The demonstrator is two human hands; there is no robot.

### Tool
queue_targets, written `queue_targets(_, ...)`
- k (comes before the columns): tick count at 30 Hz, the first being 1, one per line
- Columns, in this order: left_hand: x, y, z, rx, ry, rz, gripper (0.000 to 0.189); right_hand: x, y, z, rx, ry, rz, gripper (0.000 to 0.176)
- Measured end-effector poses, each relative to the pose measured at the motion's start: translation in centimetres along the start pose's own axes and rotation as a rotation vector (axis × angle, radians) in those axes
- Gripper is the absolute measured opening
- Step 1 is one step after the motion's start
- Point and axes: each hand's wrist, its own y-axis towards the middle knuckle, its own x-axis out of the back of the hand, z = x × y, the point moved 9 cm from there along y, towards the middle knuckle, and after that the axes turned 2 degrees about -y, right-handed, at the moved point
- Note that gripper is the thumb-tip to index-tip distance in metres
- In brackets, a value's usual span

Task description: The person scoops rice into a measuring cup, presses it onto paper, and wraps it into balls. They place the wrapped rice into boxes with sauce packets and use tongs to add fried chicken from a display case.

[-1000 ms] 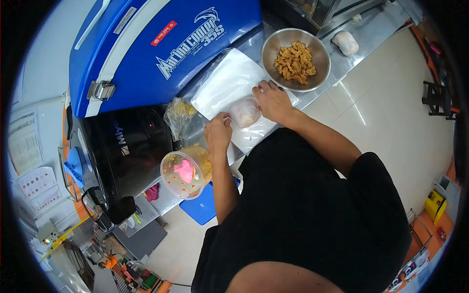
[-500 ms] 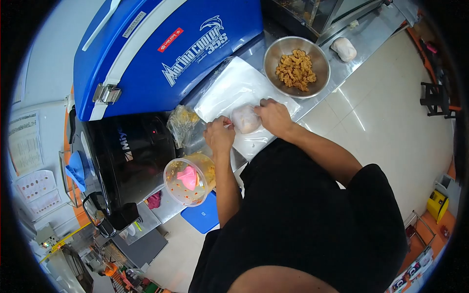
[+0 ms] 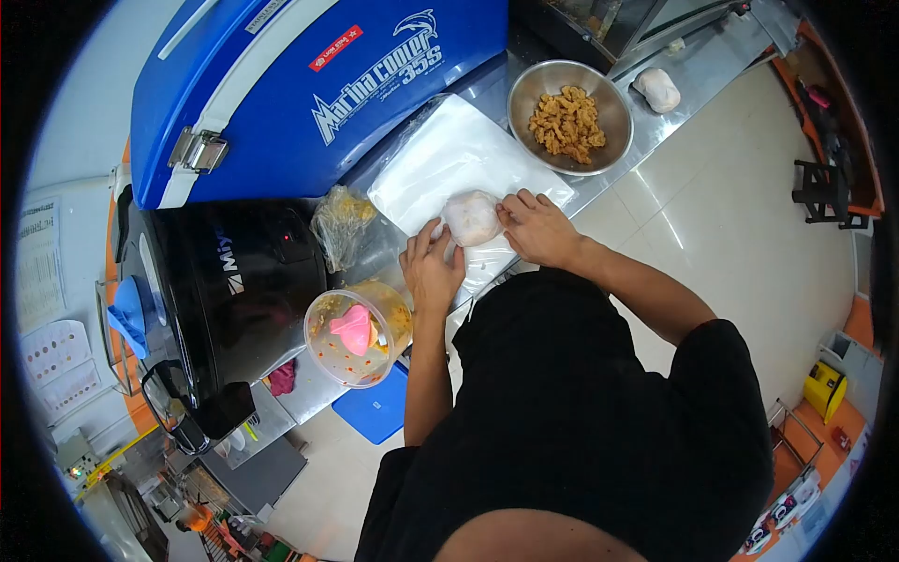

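Note:
A whitish round ball wrapped in clear plastic (image 3: pixel 471 219), which looks like a rice ball, sits on a stack of clear plastic sheets (image 3: pixel 435 150). My left hand (image 3: pixel 434 272) grips its lower left side, thumb and forefinger curved against the wrap. On the other side, my right hand (image 3: pixel 541 230) has its bent fingertips pressed to the ball's right edge. Part of the wrap is hidden under my fingers. Another wrapped ball (image 3: pixel 657 91) lies on the metal counter further right.
A steel bowl (image 3: pixel 622 145) with fried brown pieces stands behind the right hand. To the left are a crumpled plastic bag (image 3: pixel 342 225), a clear tub (image 3: pixel 323 351) with a pink scoop-like item (image 3: pixel 352 330), and a black appliance (image 3: pixel 253 281). A blue cooler (image 3: pixel 281 103) stands behind.
My left hand has gone from pinching beside the ball to spreading thumb and forefinger against it. My right hand has shifted slightly, still at the ball's right side. The view has tilted slightly.

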Motion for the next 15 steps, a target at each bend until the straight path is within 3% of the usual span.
queue_targets(6, -0.7, -0.2, 1.5, -0.048, -0.092, -0.107, 0.027, 0.4, 0.2, -0.7, -0.057, 0.113, -0.088, 0.048)
queue_targets(13, -0.7, 0.0, 1.3, -0.017, -0.099, -0.171, 0.024, 0.7, 2.3, -1.0, -0.144, 0.084, -0.351, 0.024)
queue_targets(15, -0.6, -0.1, 1.2, -0.022, -0.103, -0.222, 0.022, 0.9, 2.5, -1.5, -0.280, 0.289, -0.506, 0.023)
